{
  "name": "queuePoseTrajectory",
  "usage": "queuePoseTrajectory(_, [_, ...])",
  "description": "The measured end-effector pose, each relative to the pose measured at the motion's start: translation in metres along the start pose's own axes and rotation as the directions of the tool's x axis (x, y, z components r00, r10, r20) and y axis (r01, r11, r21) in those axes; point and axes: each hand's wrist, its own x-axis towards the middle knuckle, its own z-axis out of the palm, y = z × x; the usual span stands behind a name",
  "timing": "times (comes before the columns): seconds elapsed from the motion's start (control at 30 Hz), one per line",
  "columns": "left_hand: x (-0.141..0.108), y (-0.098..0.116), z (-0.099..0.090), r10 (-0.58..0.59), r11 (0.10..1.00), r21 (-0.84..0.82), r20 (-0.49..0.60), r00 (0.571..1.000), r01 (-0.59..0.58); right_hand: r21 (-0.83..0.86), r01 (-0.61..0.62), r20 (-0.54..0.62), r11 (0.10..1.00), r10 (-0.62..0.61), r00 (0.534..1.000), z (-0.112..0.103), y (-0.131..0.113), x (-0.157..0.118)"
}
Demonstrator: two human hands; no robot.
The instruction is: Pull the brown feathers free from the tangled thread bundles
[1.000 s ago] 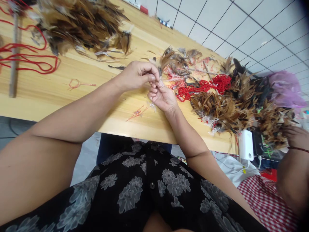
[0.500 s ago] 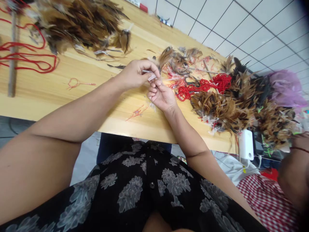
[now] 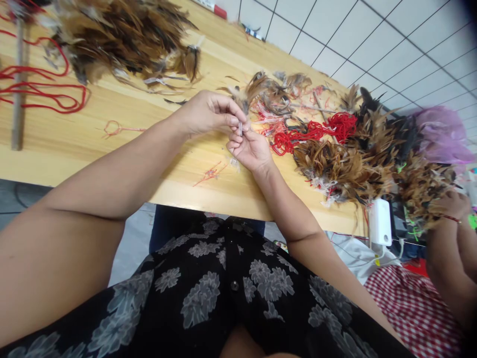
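Over the wooden table (image 3: 122,164), my left hand (image 3: 212,115) and my right hand (image 3: 250,148) meet fingertip to fingertip. A small whitish, see-through strip (image 3: 240,129) shows between them. Thumb and forefinger of my left hand pinch the strip's upper part. My right hand is palm up with curled fingers, its thumb and forefinger closed at the strip's lower end. Just beyond the fingertips lies a tuft of brown feathers (image 3: 257,89). A scrap of clear film (image 3: 234,163) lies below my right hand, and a bit of tangled red thread (image 3: 210,174) is nearer the table edge.
A large brown feather pile (image 3: 126,40) lies at the far left, near red cord (image 3: 74,104) and a stick (image 3: 17,109). Right are red yarn (image 3: 341,128), bundled feathers (image 3: 346,169), purple netting (image 3: 441,134) and a white power adapter (image 3: 380,223). A co-worker's hands (image 3: 450,206) touch feathers.
The strip has turned from slanted to nearly upright as my left fingers shifted slightly. The co-worker's hands have come further into view over the feathers at right.
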Motion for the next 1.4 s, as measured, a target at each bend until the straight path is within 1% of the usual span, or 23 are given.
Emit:
queuePoseTrajectory(0.07, [0.000, 0.000, 0.001, 0.017, 0.999, 0.029, -0.010, 1.000, -0.017, -0.023, 0.021, -0.002, 1.000, -0.021, 1.000, -0.002, 0.001, 0.003])
queuePoseTrajectory(0.2, [0.002, -0.004, 0.003, 0.083, 0.996, 0.037, -0.019, 0.996, -0.082, -0.039, 0.039, -0.013, 0.998, -0.040, 0.999, -0.002, 0.002, 0.004])
queuePoseTrajectory(0.37, [-0.001, -0.006, 0.008, 0.166, 0.983, 0.101, -0.106, 0.980, -0.156, -0.062, 0.025, -0.020, 0.998, -0.026, 0.999, 0.002, 0.001, 0.001])
queuePoseTrajectory(0.47, [0.001, -0.012, 0.008, 0.253, 0.961, 0.148, -0.126, 0.959, -0.234, -0.006, -0.006, -0.032, 1.000, 0.006, 0.999, 0.006, 0.000, -0.001])
queuePoseTrajectory(0.57, [0.010, -0.028, 0.005, 0.333, 0.929, 0.224, -0.150, 0.931, -0.296, 0.070, -0.049, -0.044, 0.996, 0.052, 0.998, 0.010, 0.000, -0.004])
queuePoseTrajectory(0.63, [0.019, -0.041, 0.002, 0.395, 0.889, 0.311, -0.149, 0.906, -0.336, 0.096, -0.068, -0.048, 0.993, 0.072, 0.996, 0.011, 0.000, -0.005])
queuePoseTrajectory(0.73, [0.031, -0.056, -0.002, 0.514, 0.767, 0.483, -0.066, 0.855, -0.424, 0.116, -0.084, -0.046, 0.990, 0.090, 0.995, 0.013, 0.001, -0.005])
queuePoseTrajectory(0.8, [0.034, -0.061, -0.003, 0.578, 0.676, 0.562, -0.003, 0.816, -0.477, 0.124, -0.096, -0.039, 0.988, 0.102, 0.994, 0.014, 0.002, -0.005])
queuePoseTrajectory(0.87, [0.033, -0.061, -0.003, 0.604, 0.635, 0.583, 0.033, 0.796, -0.506, 0.122, -0.103, -0.037, 0.987, 0.108, 0.993, 0.014, 0.003, -0.004])
queuePoseTrajectory(0.9, [0.031, -0.060, -0.003, 0.599, 0.640, 0.577, 0.038, 0.800, -0.507, 0.114, -0.103, -0.039, 0.988, 0.108, 0.993, 0.015, 0.004, -0.004])
queuePoseTrajectory(0.93, [0.029, -0.058, -0.002, 0.579, 0.664, 0.563, 0.028, 0.815, -0.492, 0.104, -0.100, -0.042, 0.990, 0.104, 0.994, 0.015, 0.004, -0.004])
queuePoseTrajectory(1.0, [0.025, -0.055, 0.000, 0.509, 0.743, 0.513, -0.016, 0.861, -0.430, 0.083, -0.085, -0.050, 0.993, 0.089, 0.995, 0.015, 0.005, -0.003])
queuePoseTrajectory(1.07, [0.022, -0.052, 0.002, 0.447, 0.814, 0.447, -0.073, 0.892, -0.371, 0.070, -0.067, -0.050, 0.995, 0.070, 0.996, 0.015, 0.007, -0.003])
queuePoseTrajectory(1.13, [0.022, -0.050, 0.004, 0.426, 0.850, 0.385, -0.100, 0.899, -0.360, 0.057, -0.048, -0.041, 0.997, 0.050, 0.998, 0.014, 0.008, -0.001])
queuePoseTrajectory(1.2, [0.024, -0.049, 0.006, 0.439, 0.858, 0.340, -0.096, 0.894, -0.384, 0.033, -0.032, -0.022, 0.999, 0.033, 0.999, 0.012, 0.009, 0.001])
queuePoseTrajectory(1.27, [0.024, -0.049, 0.006, 0.419, 0.876, 0.300, -0.086, 0.904, -0.378, 0.014, -0.021, -0.005, 1.000, 0.021, 1.000, 0.009, 0.009, 0.003])
queuePoseTrajectory(1.4, [0.018, -0.048, 0.008, 0.304, 0.929, 0.256, -0.120, 0.945, -0.266, 0.022, -0.025, -0.015, 0.999, 0.026, 1.000, 0.009, 0.010, 0.004])
